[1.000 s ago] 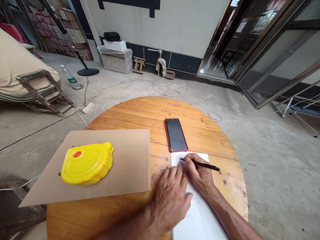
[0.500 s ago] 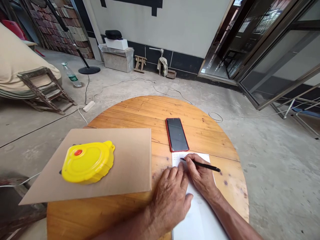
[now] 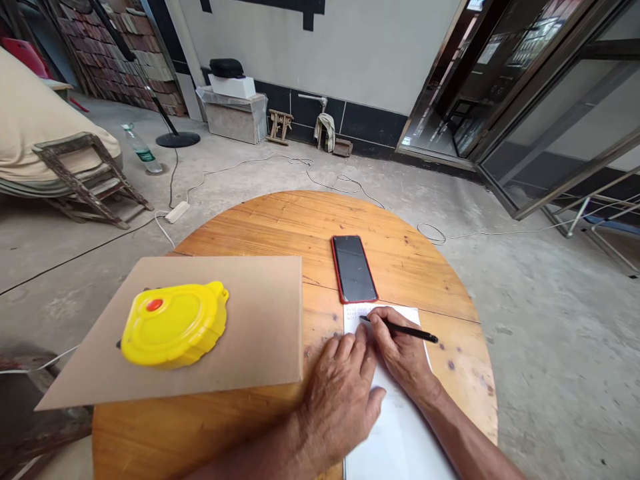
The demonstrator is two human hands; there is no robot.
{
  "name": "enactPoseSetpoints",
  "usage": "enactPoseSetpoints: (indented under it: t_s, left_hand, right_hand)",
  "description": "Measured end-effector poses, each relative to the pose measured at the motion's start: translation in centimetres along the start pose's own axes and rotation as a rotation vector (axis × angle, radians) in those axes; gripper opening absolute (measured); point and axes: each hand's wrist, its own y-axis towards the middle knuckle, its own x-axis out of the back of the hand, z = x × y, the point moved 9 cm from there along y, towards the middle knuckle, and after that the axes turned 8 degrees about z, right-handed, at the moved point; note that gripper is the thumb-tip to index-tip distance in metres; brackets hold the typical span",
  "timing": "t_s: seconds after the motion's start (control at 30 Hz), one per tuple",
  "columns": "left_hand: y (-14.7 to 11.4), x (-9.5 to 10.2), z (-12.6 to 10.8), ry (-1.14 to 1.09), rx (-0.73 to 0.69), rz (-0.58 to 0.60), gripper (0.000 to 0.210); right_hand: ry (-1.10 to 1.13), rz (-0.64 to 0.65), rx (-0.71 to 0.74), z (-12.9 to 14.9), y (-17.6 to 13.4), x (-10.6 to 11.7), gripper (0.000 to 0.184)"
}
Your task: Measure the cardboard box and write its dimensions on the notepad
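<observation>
Over smooth paper, right fingers tight round slim pen, left fingers empty, flat

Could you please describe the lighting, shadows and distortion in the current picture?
Head view: soft light, with pale sheen on the table near its right edge; head view: darker shadow on the wood, left of the left hand; head view: writing on the paper too small to read, and apparent wide-angle stretching toward the edges.
</observation>
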Motion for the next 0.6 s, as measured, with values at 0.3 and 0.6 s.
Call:
enactPoseSetpoints:
  t_s: [0.3,0.6]
  left_hand:
    - [0.06,0.07,0.16,-0.011,0.001,0.005,0.060]
    - [-0.06,-0.07,0.22,-0.029,0.006,0.016,0.058]
  right_hand:
    - [-0.022,0.019,-0.010,0.28,0.24,0.05,0.021]
    - [-0.041,0.002,0.003,0.59,0.19,0.32,0.022]
